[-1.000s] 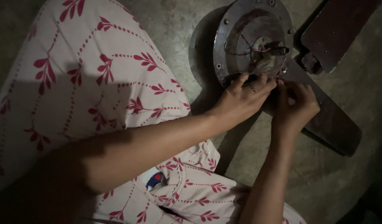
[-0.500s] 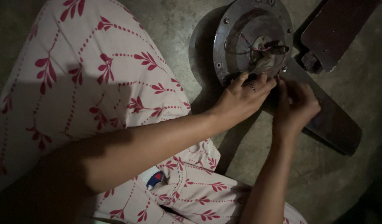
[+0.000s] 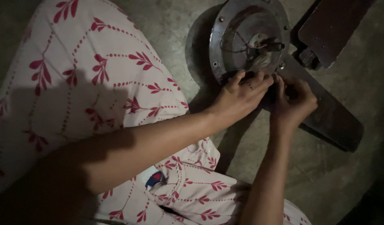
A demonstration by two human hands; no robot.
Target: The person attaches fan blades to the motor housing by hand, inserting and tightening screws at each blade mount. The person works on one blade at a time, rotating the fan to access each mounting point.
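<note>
A round metal ceiling-fan motor housing (image 3: 231,31) lies open side up on the concrete floor, with thin red and dark wires (image 3: 255,45) at its centre. My left hand (image 3: 238,99), a ring on one finger, grips the housing's near rim. Right beside it, my right hand (image 3: 293,102) has its fingers bunched where a dark fan blade (image 3: 331,118) joins the housing. What those fingers pinch is hidden.
A second dark blade (image 3: 329,27) sticks out to the upper right, with its bracket (image 3: 307,59) beside the housing. My knee in white cloth with a red leaf print (image 3: 87,75) fills the left side. Bare concrete floor (image 3: 321,179) lies at lower right.
Both hands stay at the housing's near rim. The right hand has shifted slightly towards the left hand. The whole view has drifted a little, so the fan sits higher and further left.
</note>
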